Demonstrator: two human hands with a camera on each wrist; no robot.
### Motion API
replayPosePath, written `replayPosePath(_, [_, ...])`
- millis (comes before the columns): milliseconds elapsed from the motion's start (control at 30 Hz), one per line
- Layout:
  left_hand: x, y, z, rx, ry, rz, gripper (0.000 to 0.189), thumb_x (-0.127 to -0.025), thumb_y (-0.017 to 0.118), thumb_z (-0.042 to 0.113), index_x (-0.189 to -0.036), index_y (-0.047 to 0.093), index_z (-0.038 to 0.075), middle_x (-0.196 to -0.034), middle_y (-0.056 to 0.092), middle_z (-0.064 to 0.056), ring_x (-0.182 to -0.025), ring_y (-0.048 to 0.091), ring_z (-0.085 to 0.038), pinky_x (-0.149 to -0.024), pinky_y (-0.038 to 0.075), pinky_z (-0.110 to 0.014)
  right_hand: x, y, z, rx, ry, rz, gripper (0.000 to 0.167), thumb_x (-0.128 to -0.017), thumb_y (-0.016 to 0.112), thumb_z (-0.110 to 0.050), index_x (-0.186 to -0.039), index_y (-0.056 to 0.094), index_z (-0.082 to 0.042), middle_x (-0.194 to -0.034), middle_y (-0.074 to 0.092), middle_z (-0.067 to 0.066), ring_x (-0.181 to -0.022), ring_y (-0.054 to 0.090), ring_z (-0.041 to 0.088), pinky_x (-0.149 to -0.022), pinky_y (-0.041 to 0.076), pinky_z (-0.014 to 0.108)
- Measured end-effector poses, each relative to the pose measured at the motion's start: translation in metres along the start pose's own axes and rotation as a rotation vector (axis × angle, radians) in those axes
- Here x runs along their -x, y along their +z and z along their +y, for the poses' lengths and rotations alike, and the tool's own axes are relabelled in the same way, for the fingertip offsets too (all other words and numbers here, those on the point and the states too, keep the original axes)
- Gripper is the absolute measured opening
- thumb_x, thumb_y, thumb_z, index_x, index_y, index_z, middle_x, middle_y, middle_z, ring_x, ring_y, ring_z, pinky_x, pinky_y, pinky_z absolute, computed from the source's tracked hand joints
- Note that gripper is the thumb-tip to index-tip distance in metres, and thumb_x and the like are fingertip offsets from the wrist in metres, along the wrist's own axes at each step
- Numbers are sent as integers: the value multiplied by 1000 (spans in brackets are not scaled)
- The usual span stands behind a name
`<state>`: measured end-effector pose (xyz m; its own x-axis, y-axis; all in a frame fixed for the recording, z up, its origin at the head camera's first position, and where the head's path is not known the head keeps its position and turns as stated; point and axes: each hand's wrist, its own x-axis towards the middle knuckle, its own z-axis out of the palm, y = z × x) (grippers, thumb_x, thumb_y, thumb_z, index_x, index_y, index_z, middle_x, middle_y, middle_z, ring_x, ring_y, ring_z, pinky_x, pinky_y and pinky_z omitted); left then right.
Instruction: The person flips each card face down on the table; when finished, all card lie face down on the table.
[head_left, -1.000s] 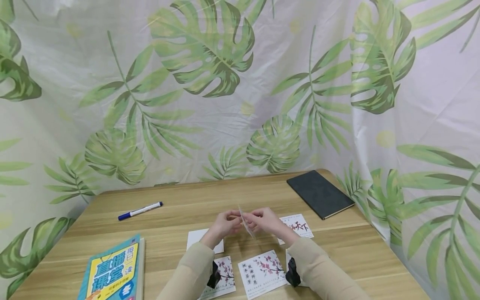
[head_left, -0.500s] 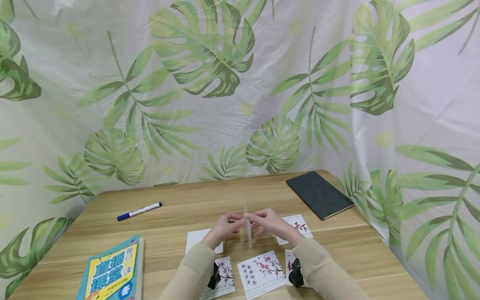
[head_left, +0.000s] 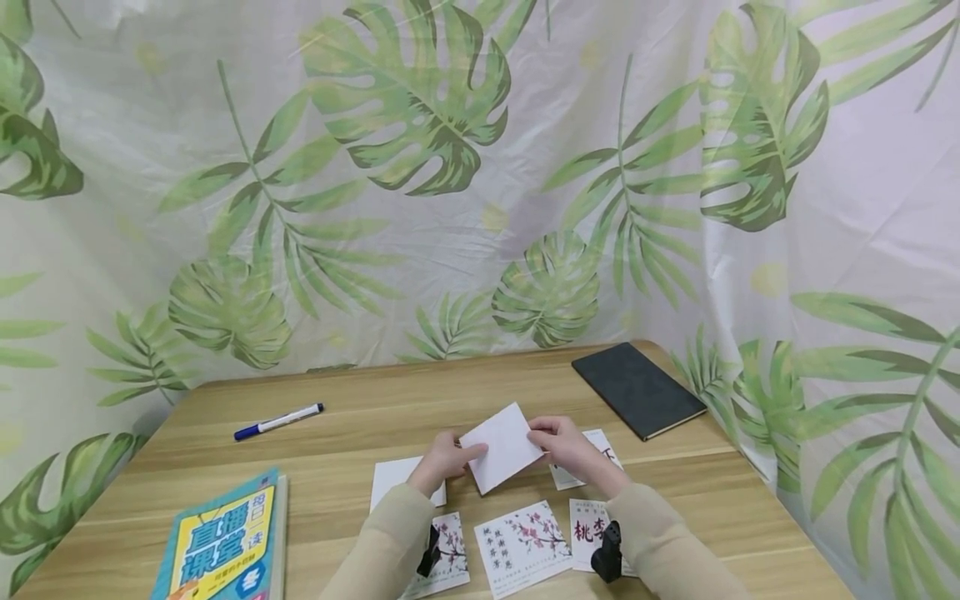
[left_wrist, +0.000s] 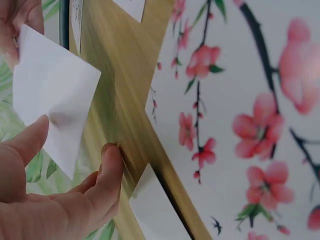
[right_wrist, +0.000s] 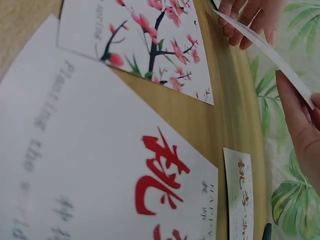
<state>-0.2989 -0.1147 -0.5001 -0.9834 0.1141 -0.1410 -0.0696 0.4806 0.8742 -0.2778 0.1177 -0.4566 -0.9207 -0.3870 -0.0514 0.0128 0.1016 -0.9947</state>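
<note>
Between both hands, above the table, is a square white card [head_left: 502,450] with its blank side up and tilted. My left hand [head_left: 444,462] holds its left edge, the thumb [left_wrist: 32,140] lying on the blank face. My right hand [head_left: 566,446] pinches the right corner between thumb and fingers. From the side in the right wrist view, the card [right_wrist: 267,50] looks slightly bowed. Nearer me lie a blossom-printed card [head_left: 523,550], another blossom card [head_left: 452,546] partly under my left forearm, and a red-lettered card [head_left: 588,533] by my right wrist.
A blank white card [head_left: 392,479] lies left of my left hand, and a lettered card [head_left: 567,477] beyond my right wrist. A blue-capped marker [head_left: 279,422], a teal and yellow book [head_left: 225,542] and a black notebook [head_left: 637,387] lie on the wooden table [head_left: 420,392].
The held card was edge-on; it has turned so its blank face shows. My hands have moved apart, the right one to the right, uncovering more of the red-lettered card.
</note>
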Motion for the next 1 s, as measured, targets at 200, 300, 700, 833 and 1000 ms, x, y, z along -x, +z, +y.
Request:
replayPosePath(200, [40,-3,42,105,-58,13,14,-84,65,7,-81,58,-5,-72,58,-7,-62,60,-14,-62,58,-30,1,3,8,-1,74,185,28,-94,47,-3,-116,54,13,-106,61,24,-84,63,17,-73,58,34])
replayPosePath(300, [48,-3,49,138,-66,44,10,-83,63,0,-78,55,-4,-70,55,-4,-62,58,-13,-64,59,-31,0,7,9,98,86,258,24,-90,54,-2,-109,60,11,-95,64,19,-75,61,15,-64,57,30])
replayPosePath(700, [41,0,50,-143,-3,168,26,-74,70,-3,-97,62,-10,-75,66,-12,-56,59,-13,-52,53,-23,-3,13,7,521,-3,213,8,-78,64,6,-85,61,3,-70,58,7,-53,55,13,-48,50,23])
replayPosePath(833, [39,1,51,-255,12,211,25,-73,72,-2,-96,63,-9,-76,64,-12,-62,56,-15,-55,49,-25,-6,14,3,600,25,151,4,-77,65,5,-79,66,1,-72,60,5,-56,54,12,-50,48,21])
replayPosePath(1000, [37,2,51,-361,16,204,30,-73,75,2,-96,63,-10,-87,64,-18,-76,57,-24,-69,53,-36,-9,15,-2,705,29,125,5,-75,68,5,-78,68,1,-72,62,5,-58,53,12,-51,46,22])
